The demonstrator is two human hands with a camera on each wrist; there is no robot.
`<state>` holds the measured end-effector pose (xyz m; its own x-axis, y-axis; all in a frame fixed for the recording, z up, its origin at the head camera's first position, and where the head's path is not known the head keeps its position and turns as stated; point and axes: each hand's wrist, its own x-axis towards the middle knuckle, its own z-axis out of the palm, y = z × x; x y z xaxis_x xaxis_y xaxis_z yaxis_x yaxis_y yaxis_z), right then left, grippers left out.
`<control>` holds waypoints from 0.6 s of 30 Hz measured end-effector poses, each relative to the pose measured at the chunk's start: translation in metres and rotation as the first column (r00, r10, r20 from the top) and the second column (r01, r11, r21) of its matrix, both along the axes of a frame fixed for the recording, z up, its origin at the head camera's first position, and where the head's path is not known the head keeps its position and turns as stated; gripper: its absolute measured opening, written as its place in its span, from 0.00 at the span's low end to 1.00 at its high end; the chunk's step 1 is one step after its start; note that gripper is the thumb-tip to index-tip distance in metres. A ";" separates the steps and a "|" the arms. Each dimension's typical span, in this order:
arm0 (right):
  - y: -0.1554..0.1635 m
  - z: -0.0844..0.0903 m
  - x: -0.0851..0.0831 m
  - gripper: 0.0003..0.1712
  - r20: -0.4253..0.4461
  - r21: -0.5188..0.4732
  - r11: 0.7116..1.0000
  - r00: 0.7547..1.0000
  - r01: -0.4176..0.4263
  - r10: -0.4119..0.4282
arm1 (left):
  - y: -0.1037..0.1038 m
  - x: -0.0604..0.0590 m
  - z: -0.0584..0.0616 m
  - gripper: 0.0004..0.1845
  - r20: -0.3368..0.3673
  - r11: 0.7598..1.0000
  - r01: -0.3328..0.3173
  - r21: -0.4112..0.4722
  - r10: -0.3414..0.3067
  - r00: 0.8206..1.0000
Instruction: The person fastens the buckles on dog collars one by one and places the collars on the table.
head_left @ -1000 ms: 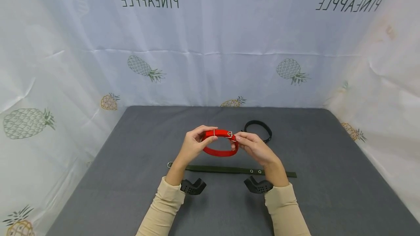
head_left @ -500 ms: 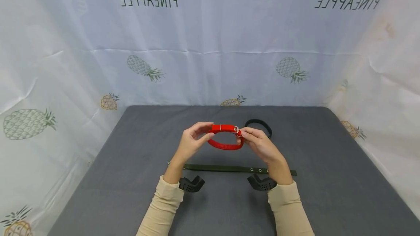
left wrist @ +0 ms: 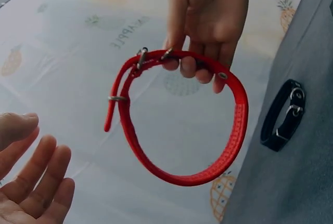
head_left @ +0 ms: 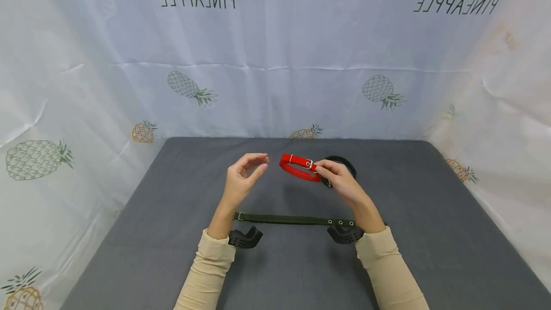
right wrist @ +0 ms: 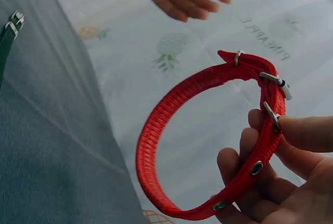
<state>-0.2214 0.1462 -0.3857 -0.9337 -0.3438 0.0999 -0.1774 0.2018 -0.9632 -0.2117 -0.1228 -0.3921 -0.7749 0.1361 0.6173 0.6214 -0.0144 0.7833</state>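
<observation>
red fabric collar, a buckled loop with silver metal fittings, is held up above the dark grey cloth-covered table, near the middle of the scene. we hold it in our right hand; the right wrist view shows us the thumb and curled fingers pinching the band just beside its buckle, with two metal eyelets near the fingers. our left hand stands wide, thumb and fingers apart from each other, to the left of the collar and not touching it. on the far side, right of the middle, we see a black buckled collar in a loop, lying partly behind the red one. nearer to us, a long dark green strap with metal eyelets lies stretched from left to right. past the far edge hangs a white curtain printed with pineapples.
</observation>
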 end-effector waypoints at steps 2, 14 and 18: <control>-0.001 -0.001 -0.004 0.20 -0.012 0.045 0.999 1.000 0.017 -0.017 | -0.001 0.000 0.000 0.14 -0.004 1.000 -0.001 -0.006 0.001 1.000; -0.015 -0.021 -0.028 0.16 -0.192 0.259 0.960 0.979 0.110 -0.060 | -0.010 -0.001 -0.003 0.12 -0.063 0.999 -0.012 0.037 0.015 0.998; -0.023 -0.030 -0.035 0.14 -0.247 0.301 0.940 0.965 0.158 -0.083 | -0.011 -0.001 -0.004 0.11 -0.069 0.999 -0.011 0.044 0.014 0.997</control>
<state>-0.2563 0.1235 -0.4160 -0.9352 -0.2783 0.2189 -0.3387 0.5224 -0.7826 -0.2128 -0.1342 -0.3962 -0.7314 0.0984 0.6748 0.6747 -0.0389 0.7370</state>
